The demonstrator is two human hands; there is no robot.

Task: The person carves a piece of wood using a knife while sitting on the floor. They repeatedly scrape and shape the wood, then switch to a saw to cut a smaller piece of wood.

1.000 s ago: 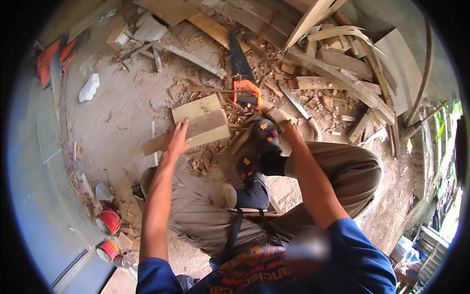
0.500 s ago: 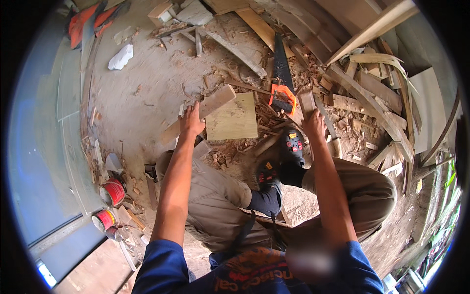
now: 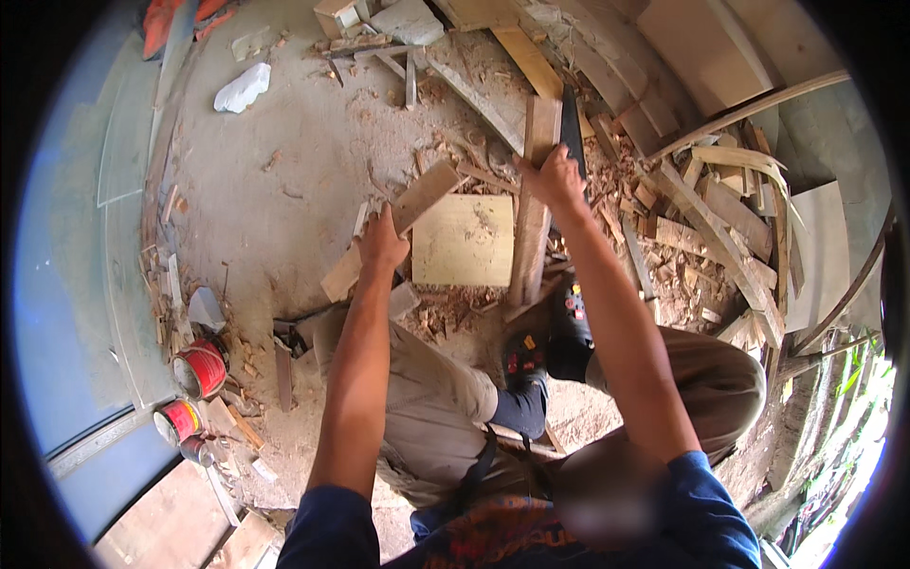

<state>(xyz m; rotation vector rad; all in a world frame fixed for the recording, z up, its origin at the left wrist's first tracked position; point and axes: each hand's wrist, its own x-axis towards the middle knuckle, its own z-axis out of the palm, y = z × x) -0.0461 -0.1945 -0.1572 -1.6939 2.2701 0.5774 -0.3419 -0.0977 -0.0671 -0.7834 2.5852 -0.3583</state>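
My left hand [image 3: 384, 242] is closed around a short wooden plank [image 3: 424, 197] lying at a slant, one end near my left knee. To the right, my right hand [image 3: 557, 180] grips a second wooden plank [image 3: 536, 232], held lengthwise away from me. Between the two planks is a square piece of plywood [image 3: 463, 242] with a rough patch near its upper right. The second plank runs along the plywood's right edge. Just beyond my right hand, the black blade of a handsaw [image 3: 571, 123] shows in part; its handle is hidden behind the plank and hand.
Wood shavings [image 3: 445, 308] and offcuts cover the ground around my shoes [image 3: 524, 356]. Scrap boards [image 3: 720, 228] pile up on the right. Red cans [image 3: 200, 368] stand at the left by a blue panel [image 3: 81, 313]. A white chunk [image 3: 243, 88] lies farther off.
My right hand has brought its plank leftward, from right of the saw to beside the plywood, covering the saw's orange handle. My left hand keeps its hold. The view has shifted slightly.
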